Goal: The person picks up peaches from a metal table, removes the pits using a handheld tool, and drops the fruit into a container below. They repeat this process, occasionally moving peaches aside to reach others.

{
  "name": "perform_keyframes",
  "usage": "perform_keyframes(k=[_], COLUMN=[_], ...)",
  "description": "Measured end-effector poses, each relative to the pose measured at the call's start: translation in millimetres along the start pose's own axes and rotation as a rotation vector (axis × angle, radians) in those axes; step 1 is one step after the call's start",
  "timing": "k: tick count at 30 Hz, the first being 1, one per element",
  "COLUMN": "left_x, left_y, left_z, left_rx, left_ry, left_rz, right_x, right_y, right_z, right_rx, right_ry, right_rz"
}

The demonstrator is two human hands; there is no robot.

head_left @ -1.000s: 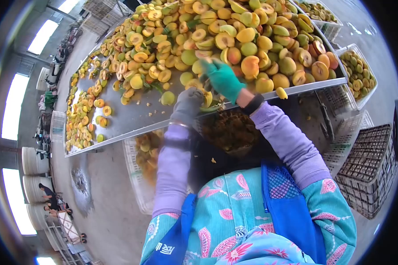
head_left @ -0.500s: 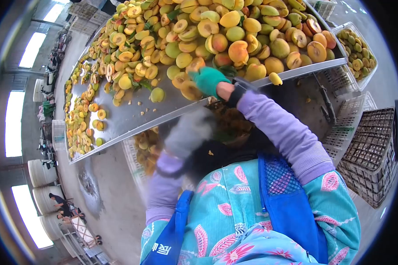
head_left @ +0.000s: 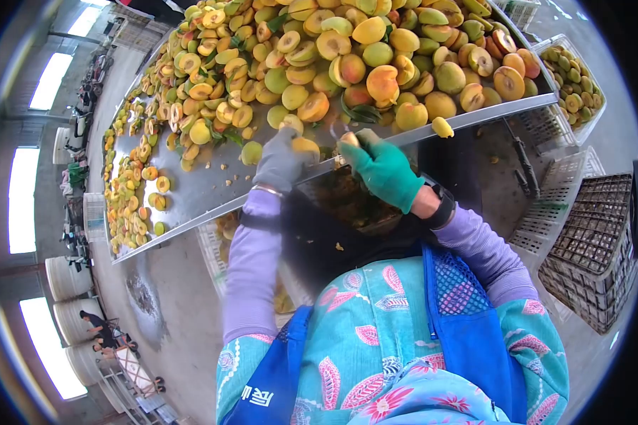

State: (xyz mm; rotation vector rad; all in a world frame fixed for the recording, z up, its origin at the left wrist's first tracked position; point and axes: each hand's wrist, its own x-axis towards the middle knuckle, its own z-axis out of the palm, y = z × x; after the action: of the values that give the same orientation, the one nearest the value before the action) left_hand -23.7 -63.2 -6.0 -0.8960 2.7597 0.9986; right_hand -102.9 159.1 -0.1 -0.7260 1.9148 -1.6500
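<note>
1. The left hand [head_left: 278,161] has risen to the worktop [head_left: 198,188], mid-frame, touching fruit [head_left: 305,146]; I can't tell its fingers' spread.
2. The right hand [head_left: 386,173] has shifted rightward, fingers narrow, gripping something pale [head_left: 349,139].

Bright windows [head_left: 23,200] beside a grey floor [head_left: 184,297]
Pale round tubs [head_left: 69,278] stand near the windows; a dark lattice crate [head_left: 588,241] sits opposite.

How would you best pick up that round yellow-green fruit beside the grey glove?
Probably pinch the yellow-green fruit around its middle, from above and the near left: it is round, bare tray lies on that side, while the pile is beyond and the left hand crowds its right.
</note>
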Motion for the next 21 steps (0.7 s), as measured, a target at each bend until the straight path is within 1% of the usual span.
perform_keyframes(k=[1,2,4,5,6,7,8,9,11,13,15,16,18,21], left_x=[1,-21,-60,-69,-67,-63,-73,-79,-76,-76,-70,-69,-73,-74], left_y=[-7,8,53,62,46,29,45,52,46,49,44,45,56,53], left_z=[-3,-7,-23,-29,-25,-20,-11,-4,5,11,15,15,18,16], left_rx=[-0.248,-0.659,-0.789,-0.854,-0.623,-0.401,-0.957,-1.501,-1.402,-1.149,-0.984,-0.901,-1.005,-1.118], left_ry=[-0.012,0.030,0.098,0.143,0.207,0.329,0.196,0.035,0.071,0.239,0.320,0.361,0.314,0.293], left_rz=[-0.062,0.078,-0.007,-0.043,0.283,0.588,0.426,0.221,0.319,0.271,0.314,0.333,0.310,0.307], right_x=[0,0,2,5,6,7,6,3,-1,-4,-6,-6,-5,-5], right_y=[2,-7,-15,-18,-20,-20,-19,-17,-13,-15,-24,-24,-24,-26], right_z=[6,8,15,20,25,28,31,32,34,34,31,31,32,35], right_rx=[-0.092,-0.153,-0.316,-0.398,-0.396,-0.375,-0.359,-0.346,-0.343,-0.354,-0.378,-0.387,-0.404,-0.391], right_ry=[0.014,-0.028,-0.086,-0.118,-0.151,-0.165,-0.175,-0.183,-0.180,-0.184,-0.199,-0.199,-0.198,-0.220], right_rz=[-0.123,-0.139,-0.217,-0.270,-0.275,-0.266,-0.250,-0.226,-0.195,-0.158,-0.113,-0.122,-0.143,-0.143])
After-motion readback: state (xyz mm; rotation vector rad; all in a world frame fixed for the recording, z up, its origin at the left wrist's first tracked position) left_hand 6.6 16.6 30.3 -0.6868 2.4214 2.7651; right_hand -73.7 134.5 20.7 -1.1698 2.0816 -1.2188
